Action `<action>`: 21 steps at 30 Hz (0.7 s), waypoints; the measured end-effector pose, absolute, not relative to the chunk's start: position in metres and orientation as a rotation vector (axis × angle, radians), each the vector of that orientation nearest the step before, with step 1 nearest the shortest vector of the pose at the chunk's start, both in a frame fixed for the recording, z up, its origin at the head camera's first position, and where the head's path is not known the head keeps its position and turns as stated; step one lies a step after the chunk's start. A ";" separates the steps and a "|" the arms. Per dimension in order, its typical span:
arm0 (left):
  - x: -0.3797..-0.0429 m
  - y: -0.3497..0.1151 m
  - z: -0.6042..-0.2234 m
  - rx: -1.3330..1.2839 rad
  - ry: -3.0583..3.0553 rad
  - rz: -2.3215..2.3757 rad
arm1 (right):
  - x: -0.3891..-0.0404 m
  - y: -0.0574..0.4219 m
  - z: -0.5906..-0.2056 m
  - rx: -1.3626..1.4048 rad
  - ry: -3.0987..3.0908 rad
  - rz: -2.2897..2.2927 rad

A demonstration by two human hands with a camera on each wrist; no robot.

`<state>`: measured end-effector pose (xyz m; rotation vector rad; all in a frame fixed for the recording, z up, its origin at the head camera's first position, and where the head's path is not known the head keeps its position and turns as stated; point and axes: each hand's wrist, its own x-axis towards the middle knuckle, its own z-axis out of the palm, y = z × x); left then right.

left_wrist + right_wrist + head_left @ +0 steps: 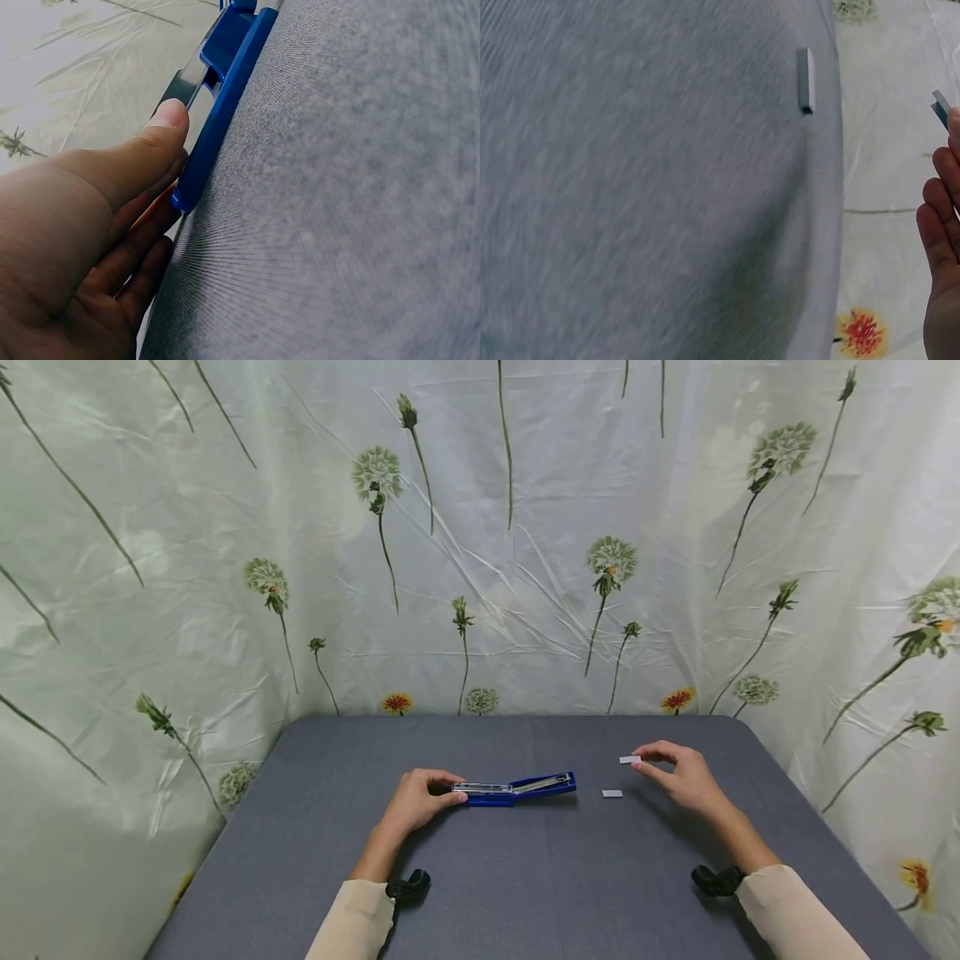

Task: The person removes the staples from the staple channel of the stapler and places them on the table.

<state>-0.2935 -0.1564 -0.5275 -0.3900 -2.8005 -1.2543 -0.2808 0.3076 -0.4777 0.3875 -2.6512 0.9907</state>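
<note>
A blue stapler [487, 800] lies opened out on the grey table, its top swung over to the right and its metal staple channel facing up. My left hand [417, 797] grips its left end, thumb on the near side; in the left wrist view the thumb [171, 116] presses against the metal part above the blue base [217, 127]. Above the table, my right hand [682, 777] pinches a short strip of staples [629, 760] between thumb and fingertips. A second strip of staples [612, 793] lies on the table between the stapler and that hand.
The grey table [555, 893] has its far edge close to a pale curtain [525, 568] printed with dandelions, which also hangs along both sides. A dark strap with a curved black piece [409, 888] sits on the left wrist, and a similar black piece [717, 881] on the right.
</note>
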 end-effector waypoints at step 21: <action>-0.292 -0.156 -0.523 -0.405 -2.792 -1.277 | -0.277 0.337 -0.497 0.487 -2.749 1.001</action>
